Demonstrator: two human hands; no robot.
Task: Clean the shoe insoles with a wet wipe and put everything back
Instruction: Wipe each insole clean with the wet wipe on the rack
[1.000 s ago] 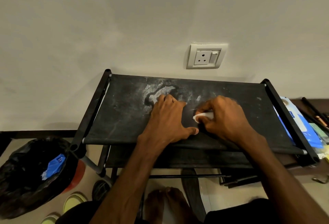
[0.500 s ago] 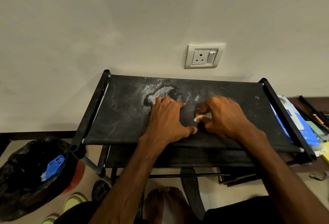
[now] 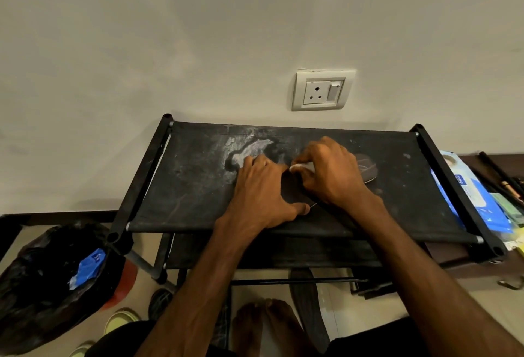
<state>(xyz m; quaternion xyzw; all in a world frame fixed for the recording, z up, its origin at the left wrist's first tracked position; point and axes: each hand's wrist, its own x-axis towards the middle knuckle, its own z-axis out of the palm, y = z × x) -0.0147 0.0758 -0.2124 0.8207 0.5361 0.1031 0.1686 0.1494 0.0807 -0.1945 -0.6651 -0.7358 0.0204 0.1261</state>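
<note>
Pinched between the thumb and curled fingers of the right hand [image 3: 329,175], a crumpled white wet wipe [image 3: 301,167] is held down on a dark brown flat shoe insole [image 3: 365,168]. The insole lies crosswise on the dusty black fabric top shelf [image 3: 184,186] of a black tube-frame shoe rack [image 3: 141,178]. At 9 o'clock of the wipe, the left hand [image 3: 261,195] lies flat with straight fingers and pins the insole's other end. The insole's rounded tip shows at 3 o'clock of the right hand. By my reading, the task is in the middle of wiping 1 insole, and how much of its surface is already clean cannot be told because both hands cover it. A dark sole-shaped piece [image 3: 307,300] lies on the floor at 6 o'clock under the rack; it may be the 2nd insole, but that is unclear. A blue-and-white wipes pack [image 3: 467,198] sits just beside the rack at 3 o'clock, and a black plastic rubbish bag [image 3: 37,285] sits at 8 o'clock. What seems left is finishing the wiping, binning the wipe and putting the insoles back.
</note>
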